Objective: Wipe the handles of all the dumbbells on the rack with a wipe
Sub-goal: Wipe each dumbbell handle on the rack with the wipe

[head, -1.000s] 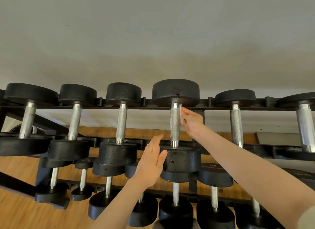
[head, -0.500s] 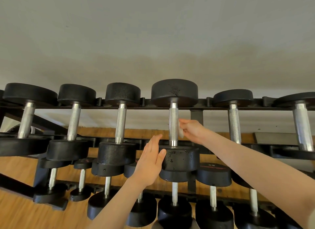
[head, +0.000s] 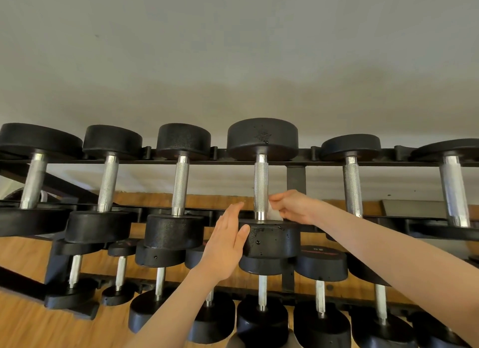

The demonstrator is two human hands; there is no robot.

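A black rack (head: pixel 296 178) carries several black dumbbells with knurled steel handles on its top row. My right hand (head: pixel 294 206) pinches a small white wipe (head: pixel 273 213) against the low end of the handle (head: pixel 260 184) of the middle dumbbell. My left hand (head: pixel 226 241) lies flat with straight fingers against the left side of that dumbbell's near head (head: pixel 272 240). The wipe is mostly hidden by my fingers.
Neighbouring handles stand left (head: pixel 180 185) and right (head: pixel 352 187) of the one being wiped. A lower row of smaller dumbbells (head: pixel 320 267) sits beneath my arms. A grey wall rises behind the rack, and wooden floor (head: pixel 23 327) shows below.
My right hand has slid the wipe down the handle from near the far head to the end by the near head. My left hand has stayed against the near head.
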